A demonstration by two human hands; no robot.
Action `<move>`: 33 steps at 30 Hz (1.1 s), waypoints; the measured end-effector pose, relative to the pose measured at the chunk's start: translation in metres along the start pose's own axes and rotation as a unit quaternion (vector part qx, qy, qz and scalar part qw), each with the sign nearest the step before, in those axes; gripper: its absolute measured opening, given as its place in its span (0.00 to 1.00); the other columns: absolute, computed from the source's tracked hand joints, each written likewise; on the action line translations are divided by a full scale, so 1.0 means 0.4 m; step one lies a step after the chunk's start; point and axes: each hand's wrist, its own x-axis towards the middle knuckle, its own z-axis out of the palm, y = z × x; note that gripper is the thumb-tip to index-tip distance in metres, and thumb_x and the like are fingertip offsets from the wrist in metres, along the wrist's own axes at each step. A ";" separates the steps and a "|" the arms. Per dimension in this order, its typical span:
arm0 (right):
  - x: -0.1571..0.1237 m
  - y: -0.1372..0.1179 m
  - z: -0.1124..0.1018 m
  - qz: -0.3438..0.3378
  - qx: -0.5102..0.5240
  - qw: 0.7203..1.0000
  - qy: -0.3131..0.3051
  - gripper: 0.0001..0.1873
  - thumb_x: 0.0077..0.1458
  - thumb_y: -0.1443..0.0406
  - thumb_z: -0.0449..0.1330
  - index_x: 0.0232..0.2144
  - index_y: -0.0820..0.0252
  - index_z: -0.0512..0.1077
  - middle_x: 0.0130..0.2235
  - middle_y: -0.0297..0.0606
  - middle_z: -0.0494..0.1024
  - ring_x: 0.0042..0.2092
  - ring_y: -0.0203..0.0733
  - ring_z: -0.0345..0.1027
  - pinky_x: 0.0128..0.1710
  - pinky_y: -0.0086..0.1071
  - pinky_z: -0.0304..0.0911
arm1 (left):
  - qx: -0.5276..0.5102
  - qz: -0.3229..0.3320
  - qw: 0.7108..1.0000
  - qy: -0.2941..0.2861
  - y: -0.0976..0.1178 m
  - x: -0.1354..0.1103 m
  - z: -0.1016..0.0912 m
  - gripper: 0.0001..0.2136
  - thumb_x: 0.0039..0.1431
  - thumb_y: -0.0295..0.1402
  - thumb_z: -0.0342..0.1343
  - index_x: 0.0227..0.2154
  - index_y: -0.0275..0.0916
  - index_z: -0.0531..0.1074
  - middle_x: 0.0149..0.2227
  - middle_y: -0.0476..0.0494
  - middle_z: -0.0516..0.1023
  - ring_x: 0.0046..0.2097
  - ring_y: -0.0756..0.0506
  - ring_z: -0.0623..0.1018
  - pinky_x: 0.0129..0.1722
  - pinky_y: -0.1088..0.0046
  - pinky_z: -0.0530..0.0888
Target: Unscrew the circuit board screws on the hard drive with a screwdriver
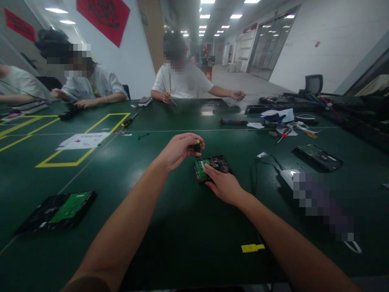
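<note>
While right hand (pixel 225 185) steadies hard drive (pixel 220 163), fingers extended, left hand (pixel 182 151) pinches black-yellow knob (pixel 197 146) near drive's far edge, maybe screwdriver handle; best keep drive flat.

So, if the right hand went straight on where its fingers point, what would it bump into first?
Probably the left hand, next in line beyond the right hand. It looks raised above the table, though, so depth is unclear and the right hand might slip underneath.
</note>
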 end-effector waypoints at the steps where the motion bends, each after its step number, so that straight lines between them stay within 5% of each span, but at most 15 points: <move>1: 0.000 0.000 0.000 -0.001 -0.002 1.000 0.000 0.29 0.66 0.57 0.50 0.67 0.51 0.58 0.71 0.37 0.55 0.53 0.55 0.73 0.47 0.48 0.71 | -0.002 0.000 1.000 -0.002 -0.001 0.001 0.000 0.07 0.53 0.29 0.56 0.34 0.34 0.77 0.38 0.36 0.78 0.41 0.43 0.78 0.35 0.68 0.77; 33: 0.002 0.001 0.005 -0.009 -0.005 1.000 0.008 0.28 0.66 0.58 0.50 0.66 0.53 0.58 0.70 0.37 0.55 0.53 0.54 0.73 0.48 0.47 0.71 | 0.027 0.012 0.998 -0.052 -0.006 -0.004 -0.001 0.07 0.57 0.32 0.59 0.38 0.37 0.77 0.39 0.39 0.79 0.41 0.46 0.77 0.35 0.71 0.72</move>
